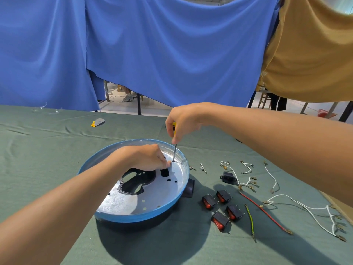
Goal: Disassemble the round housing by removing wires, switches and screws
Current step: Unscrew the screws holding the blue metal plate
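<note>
One screw (173, 161) | right hand (183, 121) grips screwdriver (174, 150) atop | left hand (148, 157) alongside, grasp unclear

Curtained workshop station
A green tablecloth (57, 150) covers the work surface; hung blue drapes (172, 54) and a tan drape (309, 54) screen it; table legs (139, 104) and a stool (264, 100) stand beyond.

View: one only, the head camera, wide-angle, worn by the person.
Position: above the near side of the table (57, 134), whose near edge lies out of frame.
Facing: forward and down, towards the table's far edge and the blue curtain (172, 54) behind it.
Nearness: close. Both forearms fill the lower frame, and the left hand (147, 157) and right hand (183, 121) meet over the round housing (133, 213) at mid-frame.
Coverage: far edge crosses the middle — right edge shows at lower right.
</note>
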The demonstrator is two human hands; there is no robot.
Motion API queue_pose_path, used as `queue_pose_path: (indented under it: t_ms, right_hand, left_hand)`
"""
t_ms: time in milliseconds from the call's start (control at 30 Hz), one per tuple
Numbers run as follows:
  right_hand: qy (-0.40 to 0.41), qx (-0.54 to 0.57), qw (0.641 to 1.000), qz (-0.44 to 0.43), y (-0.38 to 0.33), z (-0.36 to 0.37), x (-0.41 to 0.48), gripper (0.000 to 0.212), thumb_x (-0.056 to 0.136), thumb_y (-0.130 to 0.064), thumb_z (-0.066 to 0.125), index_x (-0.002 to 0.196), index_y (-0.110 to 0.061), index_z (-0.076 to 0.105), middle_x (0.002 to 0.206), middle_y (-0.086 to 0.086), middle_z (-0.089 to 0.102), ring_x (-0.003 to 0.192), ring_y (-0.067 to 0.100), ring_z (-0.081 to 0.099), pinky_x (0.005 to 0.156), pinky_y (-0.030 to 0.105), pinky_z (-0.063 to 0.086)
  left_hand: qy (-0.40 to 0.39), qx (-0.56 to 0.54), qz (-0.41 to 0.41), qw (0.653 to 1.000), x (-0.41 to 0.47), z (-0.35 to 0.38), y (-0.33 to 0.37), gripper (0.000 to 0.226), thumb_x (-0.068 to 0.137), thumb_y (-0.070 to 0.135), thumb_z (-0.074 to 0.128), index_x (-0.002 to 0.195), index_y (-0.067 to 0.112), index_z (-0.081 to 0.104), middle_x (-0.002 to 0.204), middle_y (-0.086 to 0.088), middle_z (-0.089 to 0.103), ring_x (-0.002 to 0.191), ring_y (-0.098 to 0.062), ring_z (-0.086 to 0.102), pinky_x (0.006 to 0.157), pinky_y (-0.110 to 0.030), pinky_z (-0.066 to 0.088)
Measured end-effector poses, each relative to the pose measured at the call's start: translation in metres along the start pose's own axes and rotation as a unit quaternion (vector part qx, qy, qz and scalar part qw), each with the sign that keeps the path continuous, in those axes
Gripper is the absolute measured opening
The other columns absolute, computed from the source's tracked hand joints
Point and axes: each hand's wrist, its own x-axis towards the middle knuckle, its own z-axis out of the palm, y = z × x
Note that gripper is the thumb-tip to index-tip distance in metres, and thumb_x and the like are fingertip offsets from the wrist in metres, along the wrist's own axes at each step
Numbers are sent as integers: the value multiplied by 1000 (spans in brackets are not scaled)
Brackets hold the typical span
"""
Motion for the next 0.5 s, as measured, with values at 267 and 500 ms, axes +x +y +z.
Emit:
queue_pose_path:
  t_ms: [267,500]
  right_hand:
    - [49,-58,997,31,-1,0,0,31,88,-37,63,73,-10,66,70,7,62,61,23,50,54,29,41]
    - [34,13,999,1,2,-2,-3,36,89,-47,60,78,-13,65,66,4,55,51,19,46,47,21,39]
  left_hand:
    - [-5,0,-4,1000,1,0,0,43,99,49,45,67,29,66,84,-6,56,81,-25,48,91,-47,45]
    - [1,-6,6,1000,0,0,0,52,99,48,47,51,35,60,79,-6,53,81,-27,49,91,-48,45]
